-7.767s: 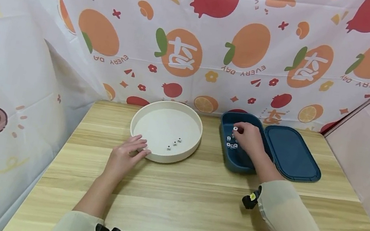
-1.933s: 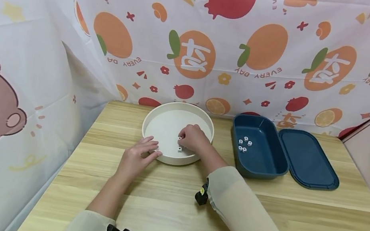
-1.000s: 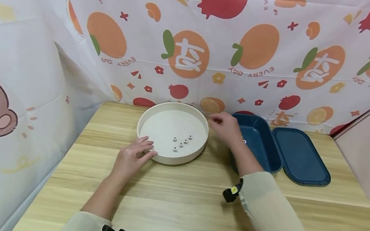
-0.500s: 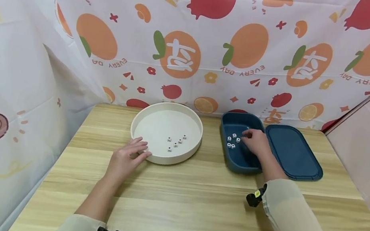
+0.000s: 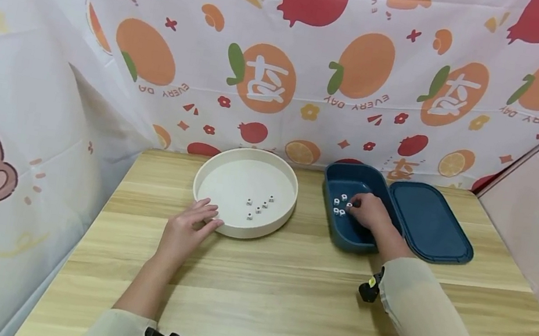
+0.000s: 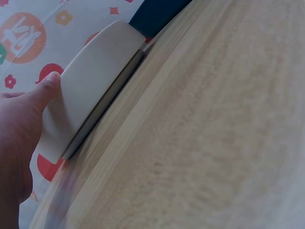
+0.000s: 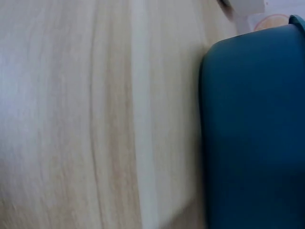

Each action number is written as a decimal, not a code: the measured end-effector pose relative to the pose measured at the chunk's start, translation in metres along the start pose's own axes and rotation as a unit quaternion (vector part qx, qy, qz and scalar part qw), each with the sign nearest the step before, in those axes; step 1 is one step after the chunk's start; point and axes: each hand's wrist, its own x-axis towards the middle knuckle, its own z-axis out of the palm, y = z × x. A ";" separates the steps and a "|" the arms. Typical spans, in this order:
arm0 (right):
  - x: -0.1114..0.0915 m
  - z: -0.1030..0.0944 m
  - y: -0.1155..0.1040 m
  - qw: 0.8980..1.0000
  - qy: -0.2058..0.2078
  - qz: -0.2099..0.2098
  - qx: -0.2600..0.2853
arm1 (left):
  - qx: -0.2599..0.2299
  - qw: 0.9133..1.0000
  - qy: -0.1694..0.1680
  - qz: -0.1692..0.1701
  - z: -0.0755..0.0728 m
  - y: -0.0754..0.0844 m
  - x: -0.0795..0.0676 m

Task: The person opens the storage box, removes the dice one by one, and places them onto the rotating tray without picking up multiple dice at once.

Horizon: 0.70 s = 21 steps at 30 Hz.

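In the head view my left hand [image 5: 183, 232] rests at the near left rim of a round cream tray [image 5: 238, 232], fingers and thumb fairly straight. The left wrist view shows the thumb [image 6: 47, 88] touching the tray's rim. Several small white dice [image 5: 258, 210] lie in the tray's near right part. My right hand [image 5: 370, 212] reaches into a dark blue rectangular box [image 5: 349, 244], its fingertips pinching a white die [image 5: 349, 205]. Several other dice [image 5: 335, 210] sit beside it on the box floor. The right wrist view shows only the box's outer wall [image 7: 255, 129], not the hand.
A dark blue lid [image 5: 432, 223] lies flat against the box's right side. All stand on a light wooden table [image 5: 254, 300]. A fruit-print cloth [image 5: 311, 74] hangs behind its back edge, with another cloth at the left and a pale panel at the right.
Dice in the tray have increased from three to several. My right hand went between box and tray, then back into the box and left to a die. The left hand stays at the rim.
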 end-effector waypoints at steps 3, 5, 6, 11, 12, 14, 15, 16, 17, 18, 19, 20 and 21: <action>-0.001 -0.003 -0.001 0.999 0.032 0.003 0.008 | -0.002 1.000 0.000 0.002 0.000 0.000 0.000; -0.002 -0.005 -0.004 0.998 0.065 0.001 0.021 | -0.004 1.000 0.001 0.003 0.000 0.000 0.000; -0.002 -0.007 -0.007 0.996 0.082 -0.001 0.030 | -0.004 1.000 0.001 0.003 0.000 0.000 0.000; -0.003 -0.010 -0.036 0.985 0.150 -0.041 0.077 | -0.006 1.000 -0.001 0.002 -0.002 0.000 0.001; -0.004 -0.011 -0.043 0.982 0.157 -0.053 0.086 | -0.006 1.000 -0.002 0.002 -0.002 0.000 0.001; -0.005 -0.010 -0.057 0.978 0.163 -0.076 0.103 | -0.007 1.000 -0.002 0.003 -0.003 0.000 0.001; -0.006 -0.009 -0.064 0.977 0.162 -0.088 0.111 | -0.008 1.000 -0.002 0.002 -0.003 0.000 0.001; -0.007 -0.008 -0.071 0.975 0.160 -0.099 0.117 | -0.008 1.000 -0.002 0.003 -0.003 0.001 0.001; -0.008 -0.007 -0.077 0.973 0.159 -0.109 0.123 | -0.009 1.000 -0.002 0.004 -0.003 0.001 0.001; -0.008 -0.005 -0.083 0.972 0.160 -0.119 0.126 | -0.010 1.000 -0.002 0.005 -0.003 0.001 0.001; -0.008 -0.003 -0.088 0.970 0.160 -0.129 0.131 | -0.010 1.000 -0.002 0.006 -0.003 0.001 0.001; -0.008 -0.001 -0.093 0.969 0.158 -0.138 0.134 | -0.010 1.000 -0.001 0.007 -0.002 0.001 0.001; -0.008 0.001 -0.098 0.967 0.157 -0.145 0.137 | -0.011 1.000 0.000 0.007 -0.003 0.001 0.001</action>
